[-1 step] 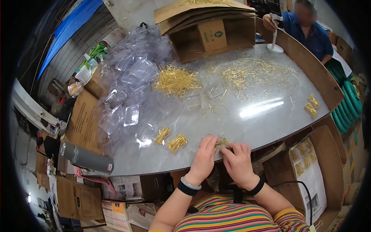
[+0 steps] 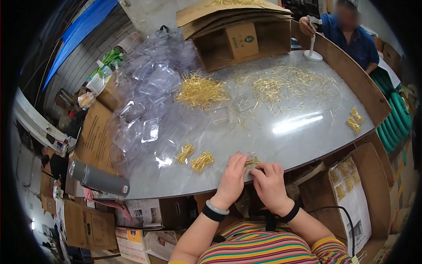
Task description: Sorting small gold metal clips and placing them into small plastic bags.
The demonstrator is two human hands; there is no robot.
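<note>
At the table's near edge, my left hand (image 2: 233,178) and my right hand (image 2: 270,182) sit either side of a small bundle of gold wire hooks (image 2: 252,161). The left fingers are held together along the bundle's left side, with the thumb out of sight. My right fingers are bent in a pinch against its right side; the fingertips are partly hidden. Left of my hands lie two gathered bundles of the same hooks, one nearer (image 2: 202,161) and one a bit farther off (image 2: 185,153). Farther back are a dense heap of hooks (image 2: 201,91) and a loose spread (image 2: 285,86).
Clear plastic packs (image 2: 154,88) pile up at the left. A grey bottle (image 2: 101,178) lies near the left edge. An open cardboard box (image 2: 272,42) stands at the back. More bundles (image 2: 354,121) lie at the right. A person (image 2: 351,39) grips a white stand (image 2: 312,53).
</note>
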